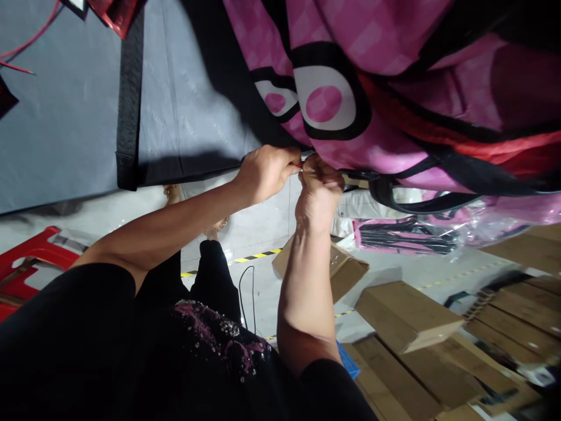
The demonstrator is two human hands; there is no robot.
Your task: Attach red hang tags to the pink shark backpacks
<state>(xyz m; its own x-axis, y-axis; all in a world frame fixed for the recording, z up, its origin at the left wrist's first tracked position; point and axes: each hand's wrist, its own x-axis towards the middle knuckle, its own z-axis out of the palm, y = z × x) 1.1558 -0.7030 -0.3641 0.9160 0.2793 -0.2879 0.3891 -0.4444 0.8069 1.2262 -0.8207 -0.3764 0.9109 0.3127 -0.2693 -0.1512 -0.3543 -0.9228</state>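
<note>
At the front edge of the grey sheet-covered table (193, 88), both my hands are close together. My left hand (267, 172) is closed in a pinch, with a speck of something red at its fingertips, too small to name. Right beside it, my right hand (322, 175) is closed, its fingers curled under the pink patterned fabric item (381, 64); what they grip is hidden. This item has black trim, white oval patches with pink dots, and a red strip, and it hangs over the table edge.
A black strap (130, 99) crosses the table, and red pieces (116, 17) lie at its far left. A red plastic stool (37, 251) stands at lower left. Cardboard boxes (407, 313) and plastic-wrapped pink-and-black goods (407, 234) are on the right. A black cable (246, 292) lies below.
</note>
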